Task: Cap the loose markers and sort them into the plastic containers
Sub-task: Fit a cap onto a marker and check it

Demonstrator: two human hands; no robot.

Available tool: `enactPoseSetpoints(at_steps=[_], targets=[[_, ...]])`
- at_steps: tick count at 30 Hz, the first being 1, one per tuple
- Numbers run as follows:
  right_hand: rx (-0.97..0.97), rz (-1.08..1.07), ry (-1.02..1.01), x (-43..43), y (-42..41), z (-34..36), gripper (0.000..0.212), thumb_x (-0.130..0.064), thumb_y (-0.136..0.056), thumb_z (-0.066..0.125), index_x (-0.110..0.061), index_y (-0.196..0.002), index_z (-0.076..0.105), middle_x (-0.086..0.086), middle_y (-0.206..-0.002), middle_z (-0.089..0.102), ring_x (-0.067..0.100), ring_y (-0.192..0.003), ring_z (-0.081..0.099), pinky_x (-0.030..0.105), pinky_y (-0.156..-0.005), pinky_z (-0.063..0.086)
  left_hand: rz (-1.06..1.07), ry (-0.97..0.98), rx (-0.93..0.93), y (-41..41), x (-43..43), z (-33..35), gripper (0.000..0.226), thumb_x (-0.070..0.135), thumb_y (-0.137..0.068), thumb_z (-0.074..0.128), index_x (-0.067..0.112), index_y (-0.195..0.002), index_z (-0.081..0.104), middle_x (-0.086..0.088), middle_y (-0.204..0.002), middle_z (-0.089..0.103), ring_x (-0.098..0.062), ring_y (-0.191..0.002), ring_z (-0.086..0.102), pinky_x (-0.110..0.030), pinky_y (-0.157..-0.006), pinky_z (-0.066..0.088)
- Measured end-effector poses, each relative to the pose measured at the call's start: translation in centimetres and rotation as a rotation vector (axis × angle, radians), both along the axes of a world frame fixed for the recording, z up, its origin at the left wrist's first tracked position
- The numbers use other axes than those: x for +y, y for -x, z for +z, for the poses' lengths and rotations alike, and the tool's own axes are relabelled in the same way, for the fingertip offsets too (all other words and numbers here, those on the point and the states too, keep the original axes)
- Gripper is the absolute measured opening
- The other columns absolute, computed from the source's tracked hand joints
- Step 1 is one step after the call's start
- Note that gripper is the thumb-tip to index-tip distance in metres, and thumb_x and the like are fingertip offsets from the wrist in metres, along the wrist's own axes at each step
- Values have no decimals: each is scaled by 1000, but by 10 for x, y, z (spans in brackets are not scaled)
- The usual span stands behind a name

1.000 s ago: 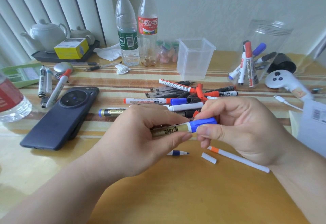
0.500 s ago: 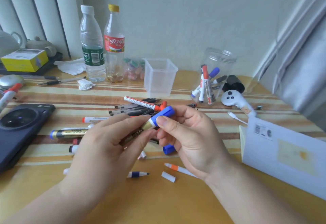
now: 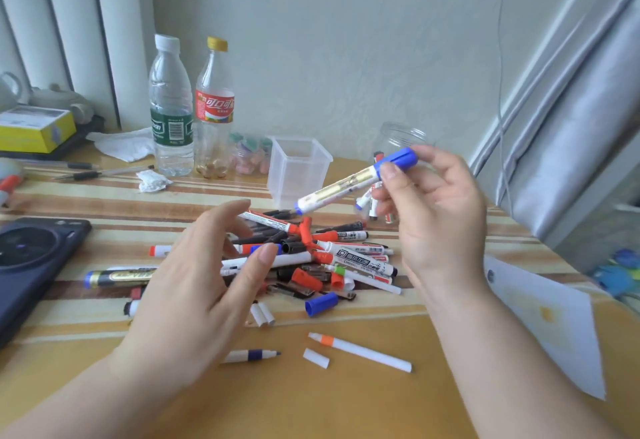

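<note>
The worktop in front of you carries a pile of markers and loose caps at its middle, and everything else is placed from that pile. Left of the pile lies a dark phone; right of it lies a white paper.

Your left hand is over the pile's left side, fingers spread and loosely bent, holding nothing. Your right hand is raised above the pile's right rear and pinches a marker by its blue cap between thumb and fingers. The marker is capped and tilted, its tail pointing down toward the pile.

Behind the pile to the left stand two bottles, a water bottle and a cola bottle, side by side. Straight behind the pile stands a square tub, upright. Behind the pile to the right is a round jar with a few markers in it, mostly hidden by your right hand.

In front of the pile lie an uncapped orange-banded pen and a blue-banded pen, well apart. A blue cap sits at the pile's front edge, and a white cap lies just beside the orange-banded pen.
</note>
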State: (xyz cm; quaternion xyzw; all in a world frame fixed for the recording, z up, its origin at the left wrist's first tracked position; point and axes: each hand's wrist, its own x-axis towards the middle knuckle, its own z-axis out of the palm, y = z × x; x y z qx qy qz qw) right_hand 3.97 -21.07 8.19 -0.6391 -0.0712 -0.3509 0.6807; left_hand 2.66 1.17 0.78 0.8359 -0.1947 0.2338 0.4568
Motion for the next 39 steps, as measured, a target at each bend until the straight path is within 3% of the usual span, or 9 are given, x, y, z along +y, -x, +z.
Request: enactPoseSetpoints(at_steps=[7,11,16,20,23,26,29,35,39], targets=[[-142,-405,93,-69,-54,52,25,-2,-89,69,-13,-102,51,10,-80,72,14,-63,70,31,-62,58,11,-156,50,-4,1,-4,45,41,-90,64,45,-128,42,29,-100,51,4,-93,51,-25,-63,45],[-149,-565,162,-91,-85,62,26,-13,-85,70,-26,-99,54,12,-83,73,21,-70,73,44,-70,61,0,-185,43,-5,2,-6,42,40,-88,66,47,-125,46,28,-95,52,1,-87,52,-26,-59,46],[63,-655,435,-99,-110,52,20,-16,-86,69,-26,-101,61,-5,-80,69,13,-75,69,24,-73,54,0,-171,16,-7,1,-7,32,47,-89,57,43,-120,54,28,-88,54,4,-87,52,-20,-60,40],[331,-684,688,-105,-115,44,28,-27,-90,63,-19,-116,70,0,-109,71,20,-102,65,26,-90,49,3,-102,-33,-5,3,-2,21,43,-93,56,40,-113,58,25,-86,56,-1,-83,54,-23,-60,44],[302,-712,712,-97,-101,43,32,-27,-87,61,-19,-118,69,0,-112,69,19,-105,63,29,-95,48,64,-66,-84,-8,10,6,13,26,-92,63,29,-104,65,17,-78,58,-7,-73,56,-28,-60,45],[279,-605,727,-69,-73,31,20,-22,-86,65,-19,-105,71,-5,-97,70,9,-89,63,25,-86,50,168,-38,-64,-12,20,15,8,17,-91,68,25,-94,70,15,-71,61,-7,-67,57,-31,-61,44],[375,-297,794,-31,-35,9,2,-18,-86,73,-19,-84,74,-10,-74,69,-4,-61,59,14,-63,49,198,-41,-20,-11,29,21,7,20,-88,69,26,-87,72,17,-62,60,-6,-62,58,-32,-61,47],[506,178,1038,-1,8,-27,15,-17,-82,80,-31,-85,74,-1,-74,68,17,-67,59,30,-64,51,152,-199,207,-5,57,41,10,31,-85,72,34,-76,69,34,-74,63,-2,-65,60,-23,-54,41],[542,271,1170,-8,9,-45,21,-21,-81,79,-40,-86,72,-10,-72,61,8,-62,54,24,-59,46,87,-362,284,-1,66,53,12,42,-78,75,34,-71,70,26,-68,66,-2,-61,61,-28,-54,45]])
